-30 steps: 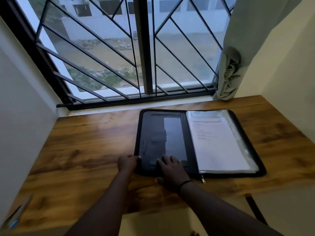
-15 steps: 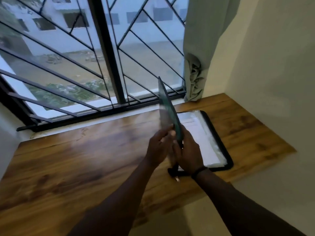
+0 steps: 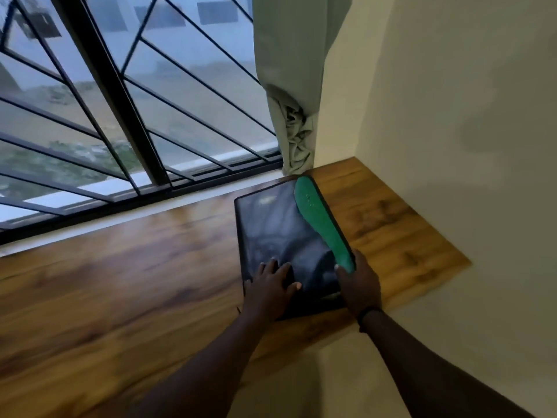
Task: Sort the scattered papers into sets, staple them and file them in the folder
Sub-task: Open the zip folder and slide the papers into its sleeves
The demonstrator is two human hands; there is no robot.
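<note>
The folder (image 3: 280,233), upright half a second ago, now lies closed on the table (image 3: 120,282), left hand (image 3: 269,286) spread flat on it, right hand (image 3: 358,285) gripping its near corner, papers hidden inside.

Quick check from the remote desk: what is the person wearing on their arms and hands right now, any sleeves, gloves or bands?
Both forearms are bare, with no sleeves in view and no gloves. The left hand shows nothing worn, with short pale fingernails visible. The right hand has a thin dark band round its wrist. No rings can be made out in the head view.
</note>
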